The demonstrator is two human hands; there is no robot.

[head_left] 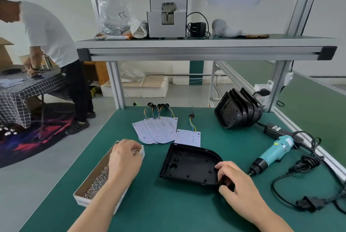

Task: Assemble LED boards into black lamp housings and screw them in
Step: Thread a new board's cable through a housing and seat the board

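left hand (125, 158): fingers curled, pinching a few screws (135, 151) right over the box (82, 199)
right hand (234, 183): wrapped round my housing's (189, 166) rounded rim, thumb inside
housing: flat on the mat (168, 209), open side up, between my hands
boards (159, 128): just past the housing, beyond both hands
screwdriver (275, 152): lying off to the right of my right hand

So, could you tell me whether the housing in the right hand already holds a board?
Empty: the housing shows only its bare black floor; the boards lie behind it.
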